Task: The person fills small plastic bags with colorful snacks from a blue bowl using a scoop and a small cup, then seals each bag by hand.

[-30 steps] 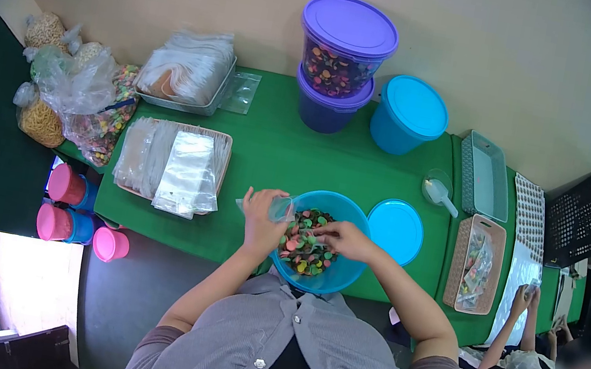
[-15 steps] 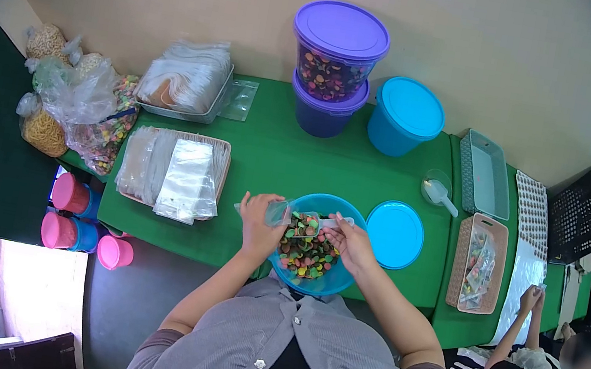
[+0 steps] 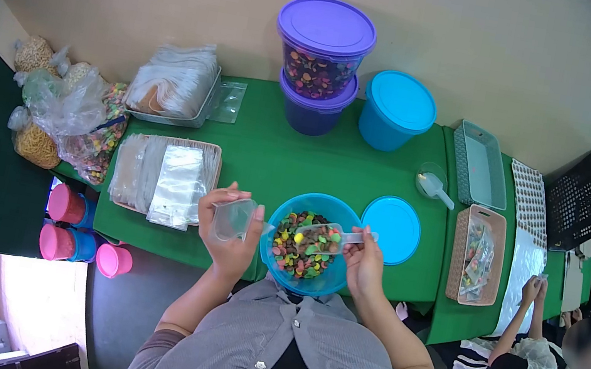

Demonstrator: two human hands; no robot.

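Head view: at the centre, the left hand (image 3: 228, 250) has its grip wrapped around a clear plastic cup (image 3: 232, 221), seemingly leaving its mouth unobstructed. The right hand (image 3: 364, 269) grips the handle of a loaded clear scoop (image 3: 338, 240) above the blue tub (image 3: 317, 203) of multicoloured pieces (image 3: 298, 265), probably so strays drop back inside. Right of it, the round blue lid (image 3: 390, 232) lies on the desk (image 3: 262, 148), presumably keeping the tub accessible.

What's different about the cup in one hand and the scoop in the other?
The scoop holds a heap of colourful pieces; the cup looks empty. The right hand grips the scoop; the left hand holds the cup. The scoop is over the blue tub; the cup is left of it. Both look see-through.
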